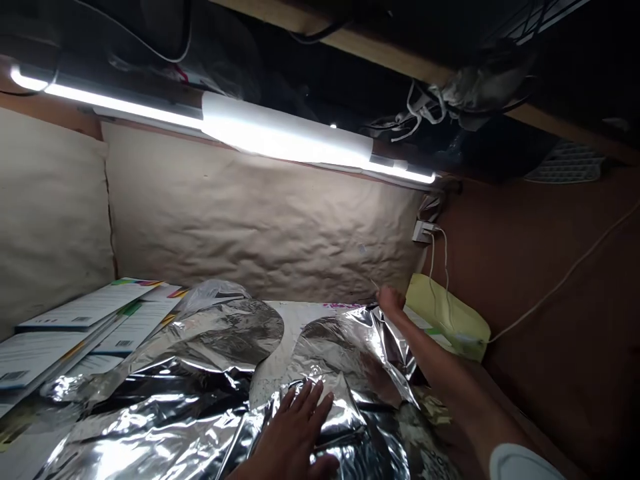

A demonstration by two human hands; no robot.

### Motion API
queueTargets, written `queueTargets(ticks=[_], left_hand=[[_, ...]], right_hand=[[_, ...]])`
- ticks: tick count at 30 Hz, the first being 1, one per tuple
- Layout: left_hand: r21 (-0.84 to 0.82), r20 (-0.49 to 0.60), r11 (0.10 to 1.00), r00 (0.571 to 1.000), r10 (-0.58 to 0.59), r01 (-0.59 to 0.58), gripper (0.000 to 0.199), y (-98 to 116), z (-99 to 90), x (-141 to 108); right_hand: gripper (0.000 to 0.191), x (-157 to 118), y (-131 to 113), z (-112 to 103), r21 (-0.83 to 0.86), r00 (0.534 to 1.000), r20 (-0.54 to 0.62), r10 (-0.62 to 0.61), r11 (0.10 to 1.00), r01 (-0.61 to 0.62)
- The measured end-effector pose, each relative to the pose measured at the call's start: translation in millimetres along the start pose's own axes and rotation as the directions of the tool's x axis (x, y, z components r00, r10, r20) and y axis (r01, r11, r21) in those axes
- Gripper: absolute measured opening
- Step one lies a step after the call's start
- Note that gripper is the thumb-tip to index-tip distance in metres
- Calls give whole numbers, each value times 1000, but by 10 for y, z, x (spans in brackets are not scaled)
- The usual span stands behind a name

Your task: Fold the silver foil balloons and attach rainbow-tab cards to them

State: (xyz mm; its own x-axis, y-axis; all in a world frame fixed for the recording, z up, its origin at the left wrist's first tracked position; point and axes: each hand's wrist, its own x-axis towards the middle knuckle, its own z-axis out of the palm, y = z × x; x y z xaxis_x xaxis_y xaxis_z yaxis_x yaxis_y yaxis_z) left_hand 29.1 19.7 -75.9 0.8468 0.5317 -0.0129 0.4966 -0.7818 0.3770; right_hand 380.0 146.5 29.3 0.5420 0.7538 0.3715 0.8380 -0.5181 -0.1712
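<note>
My left hand (pixel 299 427) lies flat with its fingers stretched out on a sheet of shiny silver film (pixel 345 407). Farther back, at the right, my right hand (pixel 391 301) is closed near the far corner of the film. A thin, light tip (pixel 374 284) sticks out beside its fingers, but what it belongs to is hidden. Left of the hands spreads another piece of wrinkled silver film (pixel 200 340) with a rounded edge. White work surface (pixel 285 312) shows between the two pieces, with pink marks along the back.
Stacked printed boxes or packets (pixel 95 307) stand at the left, beside clear plastic (pixel 213 293). A yellow sheet (pixel 445 310) leans at the right under a wall socket (pixel 424 231) with white cables. A lit tube lamp (pixel 280 137) and wooden beam (pixel 380 50) hang above.
</note>
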Motion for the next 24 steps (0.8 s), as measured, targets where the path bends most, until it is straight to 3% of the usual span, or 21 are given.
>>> queueTargets(ticks=[3,6,8,9,11,13,14,15,16,17,18,19,21,22,24], left_hand=[[-68,3,998,1000,4,-4,85,24,-16,-40],[-237,-14,971,999,-43,39,94,25,-19,-19],[-481,-101,875,988,-118,55,101,20,-71,31],[-636,-165,772,975,-151,12,103,19,-124,61],[-887,-286,427,935,-209,-175,101,17,-286,114],[-935,-350,55,892,-286,-349,94,5,-488,141],[-917,-351,-64,872,-341,-394,89,-12,-584,143],[-898,-343,-125,849,-401,-422,81,-38,-668,138],[-887,-337,-137,822,-458,-440,71,-74,-734,130],[-885,-341,-114,794,-504,-452,63,-118,-780,120],[-888,-353,-72,773,-527,-455,57,-167,-808,110],[-891,-377,-22,764,-524,-454,52,-215,-822,103],[-888,-438,98,764,-474,-449,45,-299,-822,93],[-883,-464,164,768,-442,-439,42,-330,-819,90],[-865,-498,289,773,-393,-410,37,-368,-819,82]], right_hand=[[26,-43,-67,-296,122,988,-152,21,992,-2],[34,-182,-260,-583,240,938,-339,-73,957,162],[34,-382,-441,-690,275,877,-447,-179,905,325],[31,-522,-533,-706,281,835,-494,-245,863,419],[24,-878,-689,-665,275,705,-584,-402,719,638],[24,-1293,-779,-558,229,454,-690,-564,424,876],[27,-1497,-793,-499,206,349,-712,-609,294,933],[32,-1681,-786,-445,205,283,-703,-653,196,959],[37,-1834,-761,-400,236,268,-667,-695,145,961],[41,-1948,-722,-368,297,301,-618,-727,139,945],[44,-2016,-672,-345,383,376,-565,-734,171,908],[45,-2040,-617,-330,483,488,-518,-702,230,845],[42,-1976,-505,-307,703,738,-430,-519,321,635],[40,-1908,-454,-294,800,836,-378,-398,313,511],[43,-1758,-367,-263,931,938,-253,-237,204,303]])
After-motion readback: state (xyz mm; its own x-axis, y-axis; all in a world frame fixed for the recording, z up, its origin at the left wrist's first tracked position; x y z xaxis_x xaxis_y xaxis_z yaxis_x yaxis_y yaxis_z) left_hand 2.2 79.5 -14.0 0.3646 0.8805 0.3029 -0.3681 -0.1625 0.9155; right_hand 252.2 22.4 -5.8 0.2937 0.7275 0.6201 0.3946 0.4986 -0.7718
